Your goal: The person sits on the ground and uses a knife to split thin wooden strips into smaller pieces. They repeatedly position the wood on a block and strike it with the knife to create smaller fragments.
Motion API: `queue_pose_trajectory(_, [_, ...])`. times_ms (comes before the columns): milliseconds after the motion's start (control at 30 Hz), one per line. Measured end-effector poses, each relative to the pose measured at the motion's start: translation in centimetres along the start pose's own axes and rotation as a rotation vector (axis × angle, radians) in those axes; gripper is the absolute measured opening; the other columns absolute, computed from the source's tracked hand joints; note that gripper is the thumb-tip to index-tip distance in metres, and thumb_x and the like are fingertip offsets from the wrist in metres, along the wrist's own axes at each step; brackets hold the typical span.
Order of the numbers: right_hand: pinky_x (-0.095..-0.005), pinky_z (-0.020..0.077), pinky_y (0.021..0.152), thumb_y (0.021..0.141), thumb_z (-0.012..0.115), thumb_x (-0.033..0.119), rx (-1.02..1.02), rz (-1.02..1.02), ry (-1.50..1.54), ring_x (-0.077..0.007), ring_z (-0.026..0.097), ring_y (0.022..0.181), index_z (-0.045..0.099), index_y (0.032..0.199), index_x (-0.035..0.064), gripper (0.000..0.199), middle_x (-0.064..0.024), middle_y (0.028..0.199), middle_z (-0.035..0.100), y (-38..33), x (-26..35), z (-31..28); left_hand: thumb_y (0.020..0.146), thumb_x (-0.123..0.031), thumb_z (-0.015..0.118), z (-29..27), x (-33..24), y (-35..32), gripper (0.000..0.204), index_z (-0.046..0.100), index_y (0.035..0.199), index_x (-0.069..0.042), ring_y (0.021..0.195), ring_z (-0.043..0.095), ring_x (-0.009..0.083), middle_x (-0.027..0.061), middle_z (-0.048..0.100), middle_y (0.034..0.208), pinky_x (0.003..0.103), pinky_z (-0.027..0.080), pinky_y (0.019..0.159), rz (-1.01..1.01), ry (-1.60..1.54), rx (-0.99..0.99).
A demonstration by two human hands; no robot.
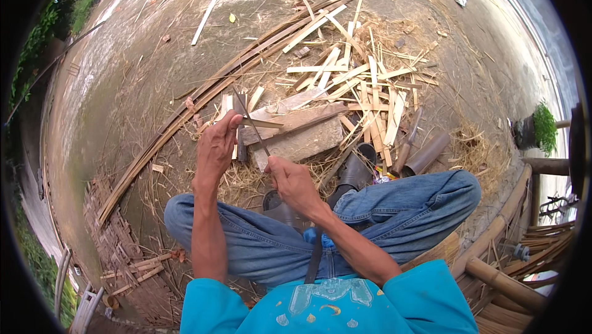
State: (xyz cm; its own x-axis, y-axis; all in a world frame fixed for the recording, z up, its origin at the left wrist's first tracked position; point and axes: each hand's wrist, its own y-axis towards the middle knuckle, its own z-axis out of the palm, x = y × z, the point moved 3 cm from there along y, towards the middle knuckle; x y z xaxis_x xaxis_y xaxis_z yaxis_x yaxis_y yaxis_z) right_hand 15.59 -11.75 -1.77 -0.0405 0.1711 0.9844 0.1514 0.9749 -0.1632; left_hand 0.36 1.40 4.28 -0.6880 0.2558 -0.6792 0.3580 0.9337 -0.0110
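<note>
Light, stiff strip suits an end grip

In the head view, the left hand pinches one end of the strip, near the plank; the right hand is clamped on a knife crossing it. The strip probably feels springy and splintery, best held clear of the blade.

A long, thin, dark blade slants forward and leftward from the right hand. A short, flat, tan strip juts rightward from the left hand, the blade crossing it.
</note>
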Motion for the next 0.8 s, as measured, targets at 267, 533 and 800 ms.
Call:
queue_pose_trajectory(267, [-0.0346, 0.0431, 0.057, 0.109, 0.048, 0.047, -0.105, 0.230, -0.185, -0.0143, 0.051, 0.060, 0.070, 0.090, -0.0041, 0.060, -0.0053, 0.060, 0.053, -0.1, -9.3, -3.9, 0.111, -0.044, 0.048, -0.2, -0.4, 0.3, 0.045, 0.058, 0.098, -0.003, 0.061, 0.052, 0.0249, 0.0116, 0.054, 0.068, 0.041, 0.043, 0.062, 0.122, -0.022, -0.001])
queue_pose_trajectory(533, [-0.0431, 0.0437, 0.061, 0.110, 0.049, 0.041, -0.035, 0.026, -0.194, -0.0252, 0.048, 0.059, 0.066, 0.091, -0.0034, 0.051, -0.0196, 0.065, 0.050, -1.2, -2.5, -2.5, 0.103, -0.039, 0.063, -1.0, 0.5, 0.5, 0.037, 0.070, 0.103, -0.003, 0.071, 0.058, 0.0243, 0.0092, 0.063, 0.084, 0.040, 0.045, 0.067, 0.092, 0.064, 0.059])
queue_pose_trajectory(800, [-0.0387, 0.0471, 0.059, 0.109, 0.047, 0.050, -0.024, 0.342, -0.116, -0.0173, 0.059, 0.056, 0.069, 0.088, -0.0035, 0.062, -0.0077, 0.061, 0.057, -1.0, -8.0, -4.6, 0.100, -0.019, 0.071, 0.5, -0.4, 0.6, 0.019, 0.077, 0.109, -0.004, 0.072, 0.071, 0.0123, 0.0034, 0.072, 0.082, 0.029, 0.053, 0.068, 0.096, -0.428, -0.028])
